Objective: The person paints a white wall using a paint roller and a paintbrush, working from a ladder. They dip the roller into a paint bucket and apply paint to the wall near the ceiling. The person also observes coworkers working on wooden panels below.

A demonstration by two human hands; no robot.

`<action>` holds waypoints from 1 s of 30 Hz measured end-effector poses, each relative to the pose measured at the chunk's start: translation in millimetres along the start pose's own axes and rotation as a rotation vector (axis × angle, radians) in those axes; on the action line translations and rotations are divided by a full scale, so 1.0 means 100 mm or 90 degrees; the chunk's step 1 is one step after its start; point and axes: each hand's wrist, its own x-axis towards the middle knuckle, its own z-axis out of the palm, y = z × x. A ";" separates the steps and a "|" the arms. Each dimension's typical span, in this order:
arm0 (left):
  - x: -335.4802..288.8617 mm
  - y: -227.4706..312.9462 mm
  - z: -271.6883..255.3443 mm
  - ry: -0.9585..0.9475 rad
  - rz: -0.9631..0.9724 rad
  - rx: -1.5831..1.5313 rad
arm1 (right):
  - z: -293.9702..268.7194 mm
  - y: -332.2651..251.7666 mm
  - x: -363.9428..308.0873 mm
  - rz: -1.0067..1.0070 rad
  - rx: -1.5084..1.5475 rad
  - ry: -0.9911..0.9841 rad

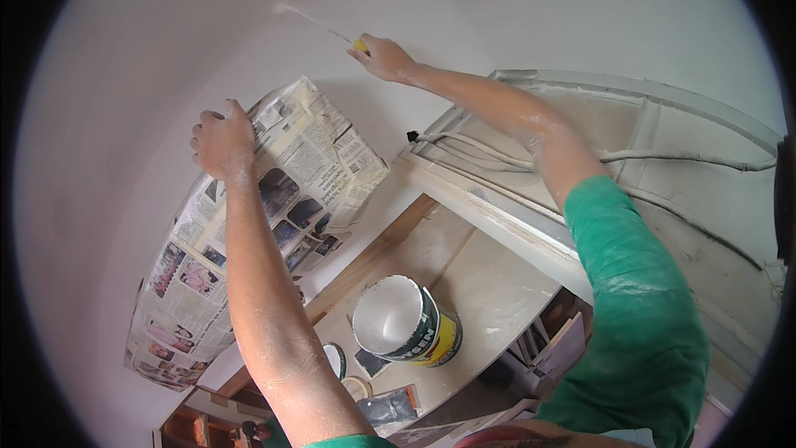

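Observation:
High on the pale wall, my right hand (383, 58) is closed round the yellow handle (361, 46) of what looks like a small paint roller (317, 25). Its thin rod runs up to the left, and its whitish head meets the wall. My left hand (224, 141) rests at the upper edge of a long box-shaped unit (290, 174) wrapped in newspaper. Its fingers are apart and bent over that edge, with nothing visible in them. Whitish dust or paint marks both forearms. Between my arms, lower down, stands a green and yellow paint bucket (390, 315) with a white inside.
The bucket stands on a board-like surface (506, 282) beside a dark flat pad (388, 406) and a round lid (334, 360). To the right, a dusty framed ledge (564, 99) carries loose cables (663, 156). Below are open compartments holding flat items (560, 340).

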 end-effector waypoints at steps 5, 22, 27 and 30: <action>0.03 -0.04 0.00 0.017 -0.009 0.007 | 0.22 -0.34 0.28 -0.001 0.031 -0.018; -0.02 0.06 0.02 0.036 0.011 -0.013 | 0.06 0.76 0.63 0.200 0.103 0.213; 0.00 0.01 -0.05 0.016 -0.005 -0.013 | -0.07 0.93 0.61 0.356 0.233 0.246; -0.01 0.02 -0.01 0.019 -0.009 -0.027 | -0.13 1.14 0.63 0.396 0.269 0.279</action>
